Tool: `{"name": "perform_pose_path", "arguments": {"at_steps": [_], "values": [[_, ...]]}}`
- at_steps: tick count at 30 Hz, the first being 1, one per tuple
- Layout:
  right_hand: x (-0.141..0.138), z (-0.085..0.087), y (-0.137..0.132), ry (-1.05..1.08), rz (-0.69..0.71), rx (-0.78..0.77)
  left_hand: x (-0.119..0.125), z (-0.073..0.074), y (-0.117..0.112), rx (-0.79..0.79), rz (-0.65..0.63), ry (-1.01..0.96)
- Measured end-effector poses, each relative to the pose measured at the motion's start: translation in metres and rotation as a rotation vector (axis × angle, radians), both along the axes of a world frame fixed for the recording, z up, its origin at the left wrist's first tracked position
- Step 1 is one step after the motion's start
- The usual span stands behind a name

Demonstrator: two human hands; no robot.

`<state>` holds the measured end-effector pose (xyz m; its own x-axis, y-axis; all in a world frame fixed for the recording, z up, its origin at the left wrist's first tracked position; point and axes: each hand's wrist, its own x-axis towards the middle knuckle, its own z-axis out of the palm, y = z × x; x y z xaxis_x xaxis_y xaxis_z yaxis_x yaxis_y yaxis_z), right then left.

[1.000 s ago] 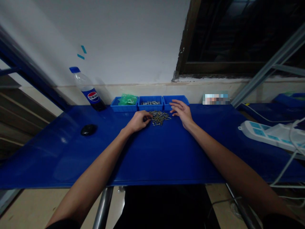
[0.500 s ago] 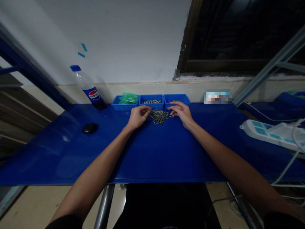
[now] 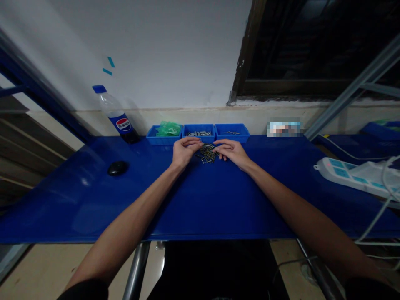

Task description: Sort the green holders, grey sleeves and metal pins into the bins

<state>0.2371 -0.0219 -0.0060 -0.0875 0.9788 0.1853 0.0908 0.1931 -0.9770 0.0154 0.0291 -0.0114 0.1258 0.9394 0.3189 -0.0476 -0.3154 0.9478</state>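
A small pile of thin metal screws [image 3: 206,153] lies on the blue table [image 3: 203,200], just in front of three blue bins. My left hand [image 3: 183,151] rests at the pile's left edge with its fingers curled and the fingertips over the screws. From the right, my right hand [image 3: 231,151] reaches in with fingers bent, tips touching the pile. Whether either hand pinches a screw is too small to make out. The left bin [image 3: 162,137] holds green plastic bags, the middle bin [image 3: 198,134] holds grey metal parts, and the right bin [image 3: 231,133] holds a few screws.
A cola bottle [image 3: 116,116] stands at the back left by the wall. A black computer mouse [image 3: 118,168] lies left of the hands. A white power strip [image 3: 359,177] with cables sits at the right. A metal rack frame [image 3: 350,93] rises at the back right.
Both hands have closed in on the screw pile: the right hand came back from the right bin toward the left, and the left hand shifted slightly right and forward.
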Motion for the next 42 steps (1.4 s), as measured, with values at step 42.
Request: {"name": "perform_pose_path", "arguments": {"at_steps": [42], "values": [[0.015,-0.002,0.009,0.104,-0.228,0.077,-0.015,-0.011,0.006,0.226,0.076,0.798]]}}
